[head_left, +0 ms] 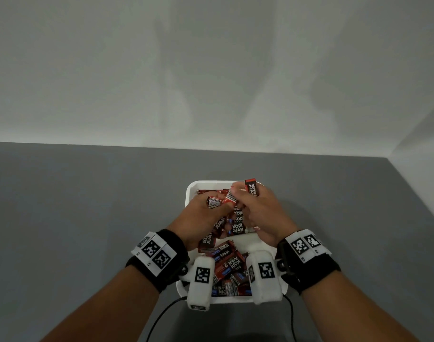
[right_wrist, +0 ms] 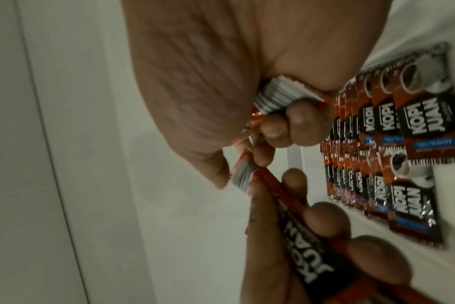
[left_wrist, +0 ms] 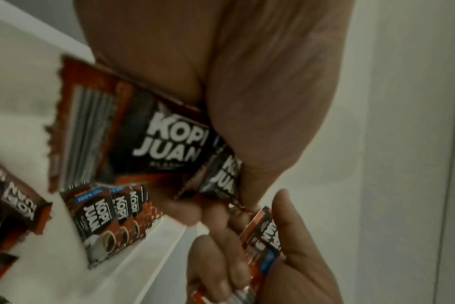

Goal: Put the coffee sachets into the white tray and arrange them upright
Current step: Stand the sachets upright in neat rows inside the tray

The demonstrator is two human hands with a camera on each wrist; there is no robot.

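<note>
Both hands meet over the far end of the white tray (head_left: 190, 191). My left hand (head_left: 217, 202) grips a small bundle of red-and-black Kopi Juan sachets (left_wrist: 166, 142). My right hand (head_left: 239, 193) holds more sachets, with one sachet (head_left: 251, 188) sticking up past its fingers. The two bundles touch at their barcode ends (head_left: 229, 199). Rows of upright sachets (right_wrist: 372, 148) stand inside the tray, partly hidden under the hands in the head view. In the left wrist view the same upright row (left_wrist: 114, 216) leans against the tray's wall.
A near white compartment (head_left: 235, 299) holds a loose pile of several sachets (head_left: 229, 266). It all sits on a grey tabletop (head_left: 87, 206) against a white wall. Black cables (head_left: 161, 314) trail from the wrist cameras toward me.
</note>
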